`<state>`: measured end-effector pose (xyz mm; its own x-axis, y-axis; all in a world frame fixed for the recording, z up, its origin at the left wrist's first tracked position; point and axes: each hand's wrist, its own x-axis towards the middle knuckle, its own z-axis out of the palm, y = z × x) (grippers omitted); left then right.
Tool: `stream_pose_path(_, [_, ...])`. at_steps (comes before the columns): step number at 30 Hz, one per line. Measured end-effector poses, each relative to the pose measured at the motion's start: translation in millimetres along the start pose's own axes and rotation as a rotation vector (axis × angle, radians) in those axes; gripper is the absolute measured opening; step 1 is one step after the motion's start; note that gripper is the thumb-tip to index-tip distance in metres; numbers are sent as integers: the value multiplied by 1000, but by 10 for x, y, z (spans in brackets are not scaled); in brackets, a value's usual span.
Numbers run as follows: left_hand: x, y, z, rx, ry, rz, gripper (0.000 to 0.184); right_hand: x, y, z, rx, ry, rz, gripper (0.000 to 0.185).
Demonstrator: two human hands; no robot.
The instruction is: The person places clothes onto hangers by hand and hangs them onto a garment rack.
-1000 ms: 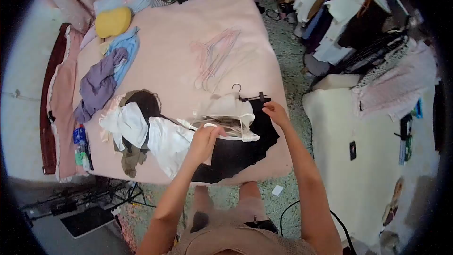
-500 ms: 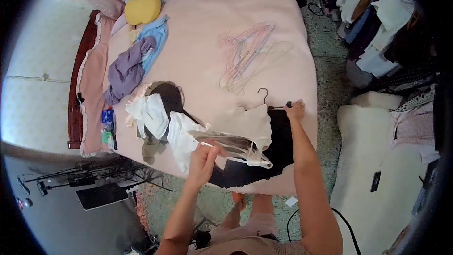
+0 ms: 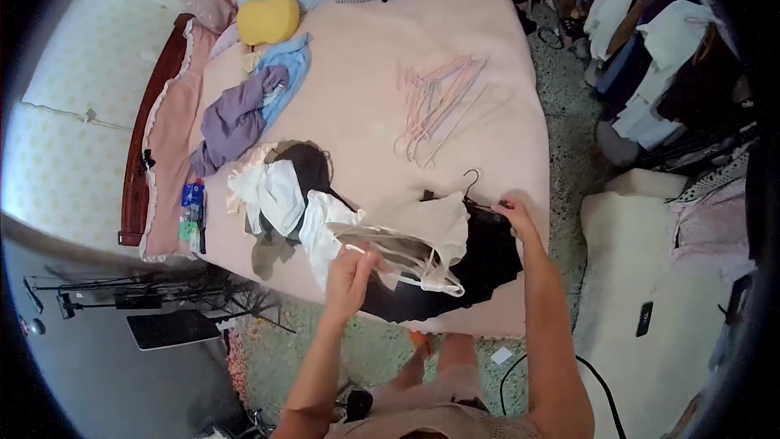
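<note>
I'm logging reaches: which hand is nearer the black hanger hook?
Right. The right hand is just below and right of the hook; the left hand, holding pale fabric, is farther, lower left.

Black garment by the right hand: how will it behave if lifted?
The black garment is probably floppy: it lies spread out with an uneven edge. It might drag the cream top along, since that overlaps it.

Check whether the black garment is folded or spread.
Spread: the black garment fans out on the bed, partly hidden by the cream top.
</note>
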<state>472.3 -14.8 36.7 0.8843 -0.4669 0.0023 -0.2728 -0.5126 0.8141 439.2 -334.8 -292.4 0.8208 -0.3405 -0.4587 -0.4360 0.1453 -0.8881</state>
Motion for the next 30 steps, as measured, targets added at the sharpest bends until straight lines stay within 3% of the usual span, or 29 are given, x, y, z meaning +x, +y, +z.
stream_pose_path(1, [-35, -13, -76, 34, -52, -31, 41, -183, -127, 15, 212, 28, -13, 26])
stream_pose_path(3, [-43, 23, -160, 41, -57, 67, 40, -296, -176, -31, 115, 109, -59, 17])
stream_pose_path(6, [-105, 128, -250, -7, -57, 130, 39, -779, -730, -107, 252, 185, -299, 14])
stream_pose_path(8, [-176, 308, -353, -57, -83, 177, 36, -1144, -1191, -158, 275, 352, -502, 13])
stream_pose_path(11, [-270, 619, -487, -173, -146, 247, 30, -2054, -2088, -214, 326, 319, -813, 8])
stream_pose_path(14, [-281, 946, -492, -349, -199, 324, 27, -2809, -2627, -79, 290, 305, -919, 6])
stream_pose_path(17, [-244, 1258, -388, -474, -226, 435, 27, -3445, -2916, 93, 269, 297, -1003, 5])
stream_pose_path(19, [-248, 1502, -296, -633, -154, 663, 31, -3807, -3027, 172, 229, 315, -1011, 4])
stream_pose_path(23, [-252, 1865, -156, -635, -60, 807, 35, -4259, -3051, 256, 213, 271, -1047, 5])
stream_pose_path(30, [-293, 2216, 353, -695, -263, 611, 27, -4533, -2780, -83, 105, 341, -984, 6])
